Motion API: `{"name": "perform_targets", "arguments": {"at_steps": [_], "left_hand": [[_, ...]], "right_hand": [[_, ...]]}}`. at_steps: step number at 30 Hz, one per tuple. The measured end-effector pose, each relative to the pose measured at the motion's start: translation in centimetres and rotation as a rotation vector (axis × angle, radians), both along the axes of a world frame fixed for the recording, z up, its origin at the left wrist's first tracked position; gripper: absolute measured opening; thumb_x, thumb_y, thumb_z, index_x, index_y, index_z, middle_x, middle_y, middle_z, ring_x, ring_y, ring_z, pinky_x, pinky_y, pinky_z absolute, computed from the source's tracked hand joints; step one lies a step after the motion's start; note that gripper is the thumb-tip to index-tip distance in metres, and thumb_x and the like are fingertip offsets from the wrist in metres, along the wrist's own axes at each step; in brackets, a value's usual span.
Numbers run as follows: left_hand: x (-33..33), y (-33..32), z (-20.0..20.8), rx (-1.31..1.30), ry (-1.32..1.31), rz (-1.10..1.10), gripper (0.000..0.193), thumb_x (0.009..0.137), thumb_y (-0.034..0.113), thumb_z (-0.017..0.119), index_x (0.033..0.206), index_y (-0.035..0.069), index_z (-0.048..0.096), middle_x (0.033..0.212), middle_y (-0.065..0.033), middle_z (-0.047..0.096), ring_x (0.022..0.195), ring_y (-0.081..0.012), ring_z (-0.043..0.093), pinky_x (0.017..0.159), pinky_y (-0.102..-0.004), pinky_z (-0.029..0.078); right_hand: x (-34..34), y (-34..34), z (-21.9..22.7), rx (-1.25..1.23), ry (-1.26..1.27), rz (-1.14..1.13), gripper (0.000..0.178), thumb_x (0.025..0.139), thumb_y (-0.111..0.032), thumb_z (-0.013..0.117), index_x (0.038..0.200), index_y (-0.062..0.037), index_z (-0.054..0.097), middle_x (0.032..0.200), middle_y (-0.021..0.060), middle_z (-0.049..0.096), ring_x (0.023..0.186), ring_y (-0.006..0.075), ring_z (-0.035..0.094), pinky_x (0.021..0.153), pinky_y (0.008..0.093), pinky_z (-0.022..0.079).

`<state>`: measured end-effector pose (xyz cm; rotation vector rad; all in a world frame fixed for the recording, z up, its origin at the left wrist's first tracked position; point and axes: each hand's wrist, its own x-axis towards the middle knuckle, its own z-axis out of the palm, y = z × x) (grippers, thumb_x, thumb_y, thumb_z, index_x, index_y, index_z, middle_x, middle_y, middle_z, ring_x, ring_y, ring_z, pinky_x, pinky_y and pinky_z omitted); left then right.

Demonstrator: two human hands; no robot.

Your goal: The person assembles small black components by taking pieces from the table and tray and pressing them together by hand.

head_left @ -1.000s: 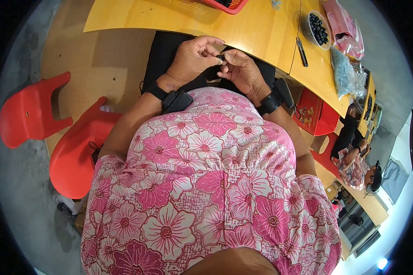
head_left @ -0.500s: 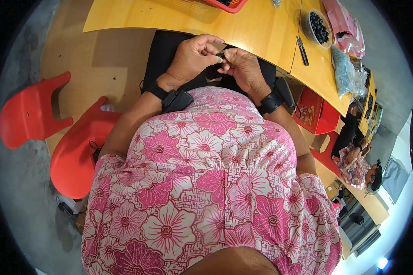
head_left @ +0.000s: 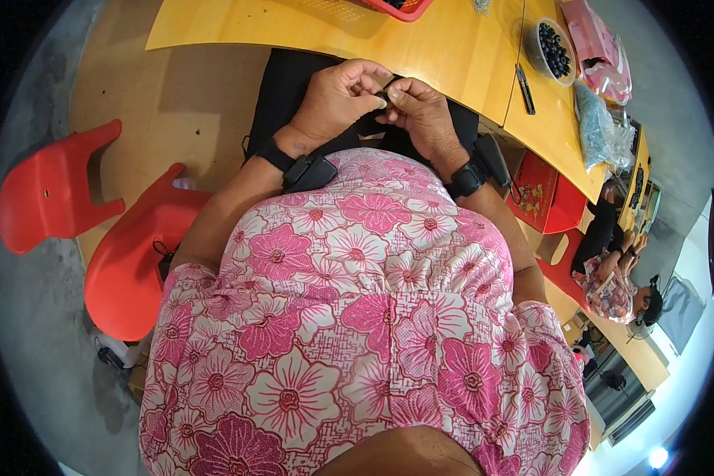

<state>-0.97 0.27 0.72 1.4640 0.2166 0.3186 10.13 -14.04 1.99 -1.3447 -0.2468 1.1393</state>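
Two red stools (head_left: 51, 194) on the floor, far left, apart from the worktop (head_left: 452, 55), no part in the work. Left hand (head_left: 329, 99) next, over the dark-trousered lap just off the worktop's near edge; thumb and a curled finger look clamped on a small dark piece (head_left: 382, 96), index finger stretched out clear of it. The piece sits between the two hands, off the worktop, mostly covered; exact shape can't be told. Red basket (head_left: 412, 13) beyond, cut off by the frame, something dark inside. Right hand (head_left: 422, 115) beside the left: thumb and forefinger pinched together on the piece's right side, other fingers curled under. Progress: this one piece looks mid-handling, both hands on it, not yet set down; how much is left on it can't be judged, too small and hidden. Further right, little silvery bits (head_left: 482, 7) toward the far side of the worktop, loose or bagged unclear. Then a black pen-like tool (head_left: 524, 89) lying right of the seam, untouched. Clear bowl (head_left: 532, 51) near the right edge, plenty of dark pieces (head_left: 554, 49) in it; whether finished or waiting, can't tell. Pink package (head_left: 593, 36) and pale-blue plastic bag (head_left: 592, 127) along the right edge, neither in use.
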Motion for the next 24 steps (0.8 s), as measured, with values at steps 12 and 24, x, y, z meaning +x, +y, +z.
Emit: {"name": "perform_targets", "arguments": {"at_steps": [12,24], "left_hand": [[-0.4,0.0,0.0,-0.035,-0.035,0.027,0.029,0.077,-0.002,0.064,0.105,-0.001,0.060,0.078,-0.0026,0.065,0.070,-0.0056,0.060,0.065,-0.0201,0.050],[-0.2,0.3,-0.2,0.071,-0.010,0.001,0.029,0.078,-0.002,0.065,0.107,0.001,0.060,0.082,-0.0015,0.064,0.075,-0.0067,0.059,0.071,-0.0210,0.048]], "right_hand": [[-0.4,-0.1,1.3,-0.051,0.405,0.107,0.033,0.089,-0.035,0.059,0.101,-0.0040,0.058,0.081,0.0010,0.058,0.071,0.0116,0.057,0.071,0.0317,0.054],[-0.4,-0.1,1.2,-0.004,0.450,0.113,0.034,0.090,-0.037,0.057,0.102,-0.0051,0.057,0.081,0.0001,0.055,0.069,0.0102,0.054,0.067,0.0288,0.054]]}}
